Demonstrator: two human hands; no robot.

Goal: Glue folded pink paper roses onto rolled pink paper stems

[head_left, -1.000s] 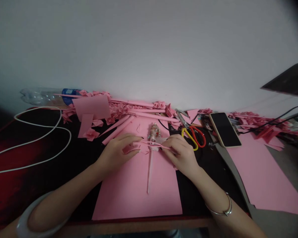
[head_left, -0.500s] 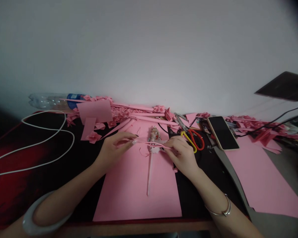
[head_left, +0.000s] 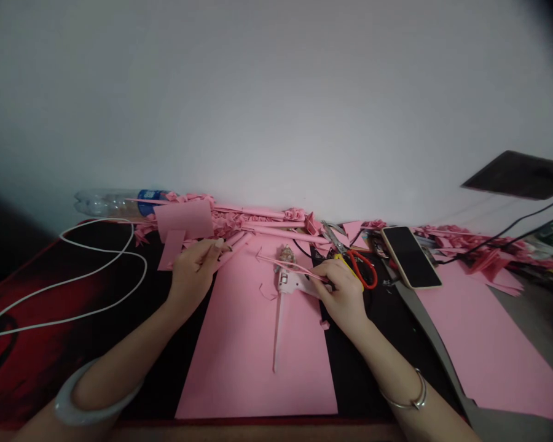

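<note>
My right hand [head_left: 343,293] pinches the end of a thin pink paper strip [head_left: 290,264], which runs left across a white piece [head_left: 292,282]. Above that piece sits a small tan-and-white ornament [head_left: 286,253], and a narrow pink stick [head_left: 277,334] extends toward me from below it. All of these lie on a large pink paper sheet [head_left: 253,368]. My left hand [head_left: 195,273] is to the left with its fingers closed, its fingertips close to several rolled pink paper tubes [head_left: 233,244]. I see nothing clearly held in it.
Red-handled scissors [head_left: 362,270] and a black phone [head_left: 411,256] lie to the right. Pink paper flowers [head_left: 225,224] and a plastic bottle [head_left: 120,204] line the wall. A white cable [head_left: 101,276] loops on the dark mat at left. Another pink sheet [head_left: 488,337] lies at right.
My left hand has let go of the strip and moved left, away from the ornament. The white piece now shows more. The whole scene sits slightly lower and further left in view.
</note>
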